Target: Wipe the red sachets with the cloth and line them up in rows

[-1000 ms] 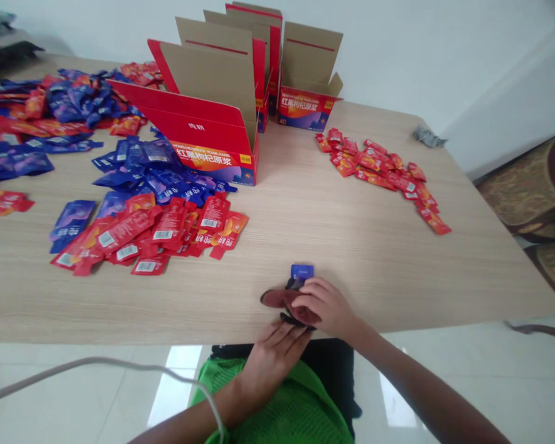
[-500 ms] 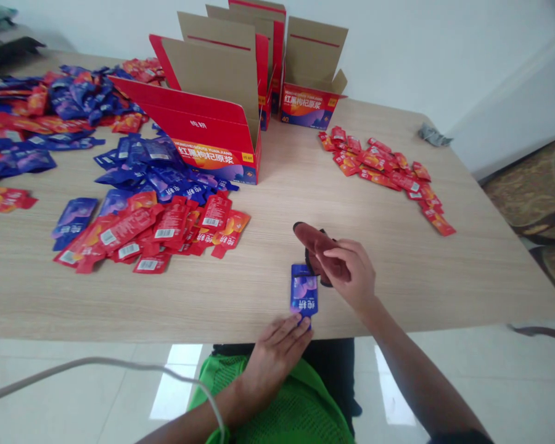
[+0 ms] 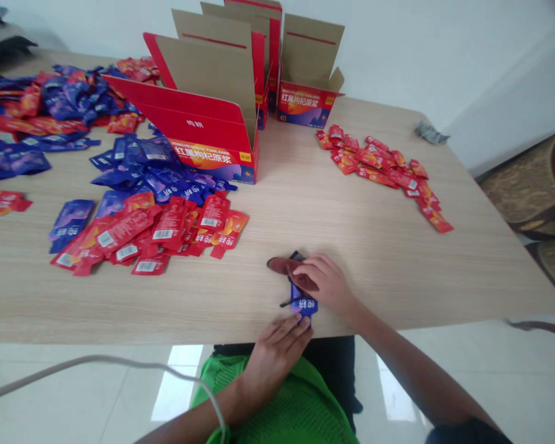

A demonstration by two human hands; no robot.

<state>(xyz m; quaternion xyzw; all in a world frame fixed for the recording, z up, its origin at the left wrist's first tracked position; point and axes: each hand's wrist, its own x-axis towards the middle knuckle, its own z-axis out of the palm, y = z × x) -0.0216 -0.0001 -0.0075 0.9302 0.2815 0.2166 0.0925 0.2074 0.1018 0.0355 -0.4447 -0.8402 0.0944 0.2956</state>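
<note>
Now, both hands meet at one blue sachet (image 3: 304,304)

Close to the front edge of the worktop (image 3: 374,246), the blue sachet lies flat with white characters on its face and its narrow end toward the person. The left hand (image 3: 277,348) rests over that narrow end, fingers stretched out and fingertips on it; its grip is released, clasping nothing. The right hand (image 3: 330,285) has its grip closed on a maroon pad (image 3: 280,266) with black edging, which sits over the upper part of the sachet and hides it. From beneath the pad, a thin black strip (image 3: 290,303) runs out to the left.

Left of the hands, and well apart from them, red sachets (image 3: 169,225) overlap in a loose pile, with a blue heap (image 3: 143,163) just behind. Next to that heap stands a red carton (image 3: 213,126), its flaps raised, and more open cartons stand behind it, including a smaller-looking one (image 3: 303,106) to the right. A mixed heap (image 3: 76,98) covers the far left, while a scattered red group (image 3: 383,163) stretches across the right side. Beyond it, near the far right corner, sits a crumpled grey scrap (image 3: 431,132).
</note>
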